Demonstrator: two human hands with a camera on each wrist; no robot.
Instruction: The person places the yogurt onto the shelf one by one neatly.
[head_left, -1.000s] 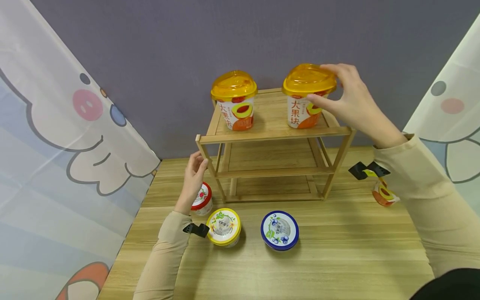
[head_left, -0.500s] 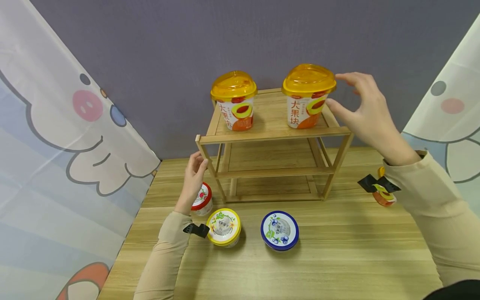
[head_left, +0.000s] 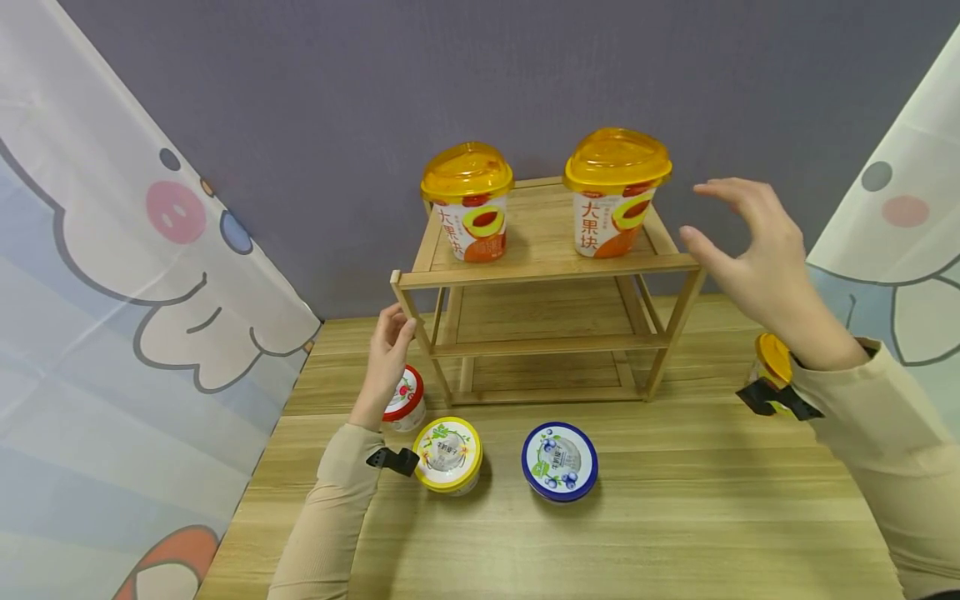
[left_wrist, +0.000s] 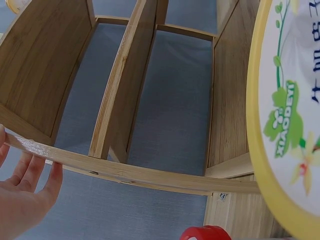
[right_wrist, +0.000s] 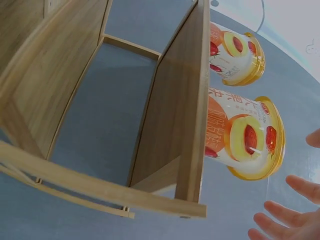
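A three-tier wooden rack bears two upright peach yogurt cups with clear orange lids: the left cup and the right cup. Beyond the rack's right end, my right hand hovers with thumb and fingers spread, a gap between it and the right cup. Nothing is in that hand; the right wrist view shows its fingers apart from the cup. My left hand holds the rack's left front post, its fingers bent at the post in the left wrist view.
On the table before the rack stand a yellow-lidded tub and a blue-lidded tub. A red-lidded tub is partly behind the left hand. Another orange-lidded cup is at right, partly hidden by the right wrist.
The right hand has let go of the right cup and moved right and down, away from it. The cup stays on the top shelf. The left hand has not moved.
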